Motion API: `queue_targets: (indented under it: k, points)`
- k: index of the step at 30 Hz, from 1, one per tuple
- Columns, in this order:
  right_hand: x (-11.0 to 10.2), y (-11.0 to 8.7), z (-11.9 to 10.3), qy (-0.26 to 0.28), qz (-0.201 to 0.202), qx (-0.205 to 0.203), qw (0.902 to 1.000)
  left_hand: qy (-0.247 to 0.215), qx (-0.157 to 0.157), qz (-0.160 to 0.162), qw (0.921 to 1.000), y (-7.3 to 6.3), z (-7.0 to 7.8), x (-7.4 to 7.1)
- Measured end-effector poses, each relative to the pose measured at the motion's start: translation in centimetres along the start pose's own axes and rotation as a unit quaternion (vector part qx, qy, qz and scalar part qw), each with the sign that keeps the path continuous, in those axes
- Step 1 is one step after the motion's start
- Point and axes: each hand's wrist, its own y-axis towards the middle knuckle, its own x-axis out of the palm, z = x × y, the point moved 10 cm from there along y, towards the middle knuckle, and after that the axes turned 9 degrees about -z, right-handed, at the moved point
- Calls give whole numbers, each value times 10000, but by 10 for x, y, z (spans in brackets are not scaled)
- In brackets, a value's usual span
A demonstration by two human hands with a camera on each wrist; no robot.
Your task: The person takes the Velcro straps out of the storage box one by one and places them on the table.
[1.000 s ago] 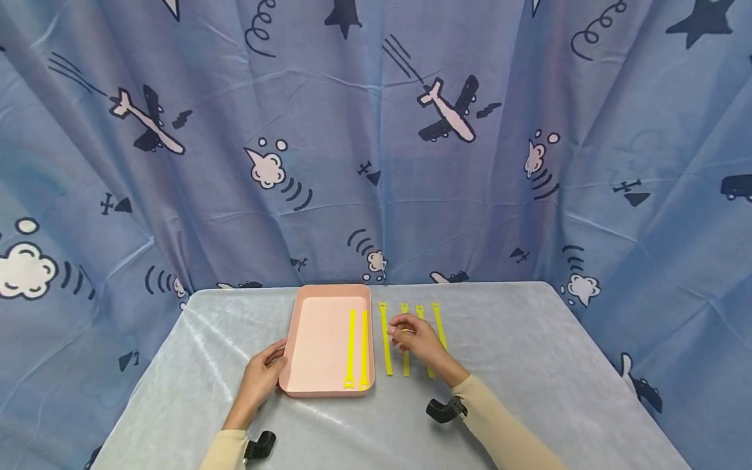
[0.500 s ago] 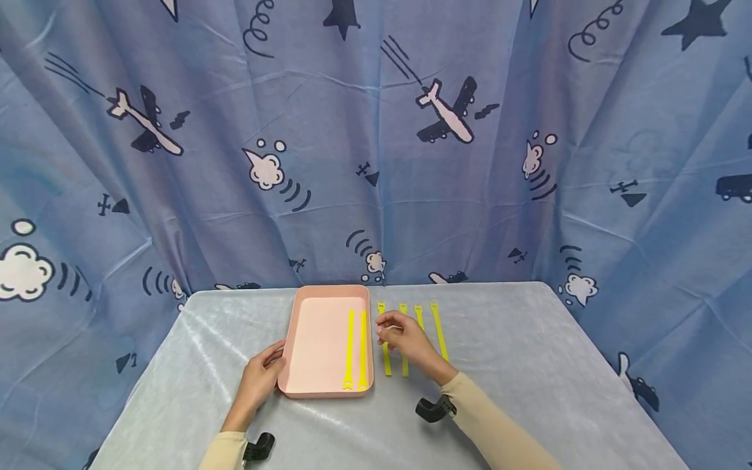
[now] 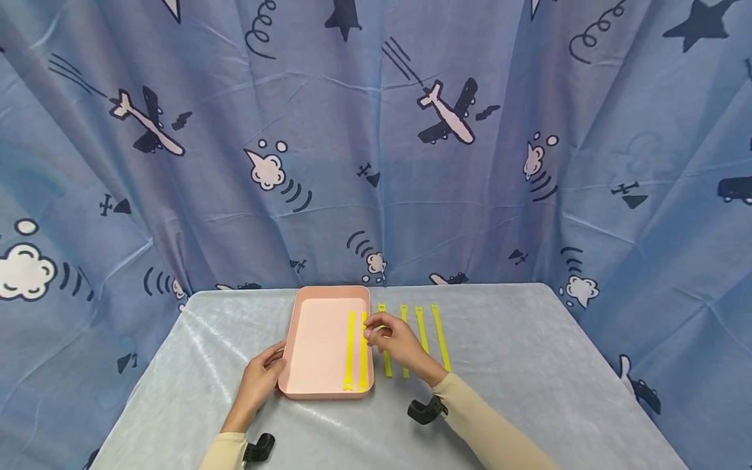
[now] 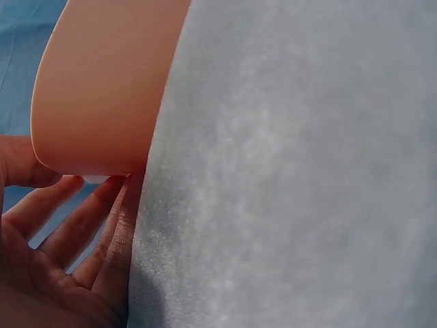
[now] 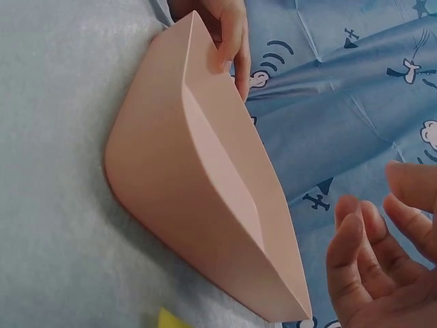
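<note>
A shallow pink tray (image 3: 320,346) lies on the table, with two yellow cable ties (image 3: 350,352) lengthwise along its right side. My left hand (image 3: 258,378) grips the tray's left edge; in the right wrist view its thumb (image 5: 225,61) hooks over the rim, and in the left wrist view several fingers (image 4: 82,232) meet the wall from outside. My right hand (image 3: 402,343) hovers at the tray's right rim, overlapping the right-hand tie in the head view. Its fingers are loosely bent, thumb apart, holding nothing. Several more yellow ties (image 3: 442,339) lie in a row right of the tray, partly covered by this hand.
The table wears a pale grey cloth (image 3: 529,378). Behind it hangs a blue patterned curtain (image 3: 376,196). Each wrist carries a black camera mount, the left one (image 3: 260,448) close over the cloth, the right one (image 3: 427,411) in front of the ties.
My right hand has moved left, from over the row of ties to the tray's right edge. The left hand, the tray and the ties have stayed in place.
</note>
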Motion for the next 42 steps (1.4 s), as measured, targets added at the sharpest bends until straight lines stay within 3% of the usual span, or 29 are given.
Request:
queue_targets:
  k: [5,7,13,20,27,32,38,42]
  points:
    - [3,1,-5,28,53,-16,10000,-26,39,-10,10000,2,0,0]
    - [4,-4,-18,22,13,-47,10000,-35,39,-19,10000,2,0,0]
    - [13,0,-19,-200,-130,-245,9994,30,13,-55,10000,1,-1,0]
    - [29,7,-28,-1059,-501,-803,9899,24,-7,-63,10000,0,0,0]
    - [44,8,-29,-1878,-852,-928,9741,-25,8,-56,10000,0,0,1]
    - [51,7,-26,-2560,-971,-1004,9565,-26,17,-38,10000,1,-1,1]
    - [60,9,-27,-3596,-1055,-1277,9183,-38,30,-29,10000,1,0,1]
    - [66,10,-27,-3986,-1231,-1374,8984,-5,8,-38,10000,0,0,2]
